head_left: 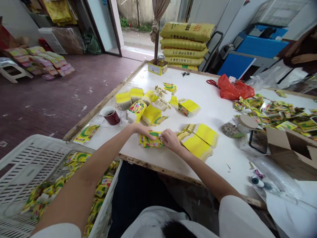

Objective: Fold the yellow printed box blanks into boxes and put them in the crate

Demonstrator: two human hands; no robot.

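A printed yellow-and-green packet (154,135) lies near the front edge of the white table, under both my hands. My left hand (142,130) is closed over its left part, thumb reaching across the top. At the packet's right end, the fingers of my right hand (170,140) are pinched together; a small whitish bit shows at the fingertips, too small to name. Right of that hand lie stacks of flat yellow packets (198,145). Beyond my hands are more yellow packet stacks (151,113), some standing on edge.
A dark red mug (112,116) stands on the left. A white plastic basket (32,155) holding packets sits beside me. To the right are a lidded jar (230,129), a cardboard box (279,140), a red bag (235,88) and a packet heap (274,110). Another person's arm (303,59) shows far right.
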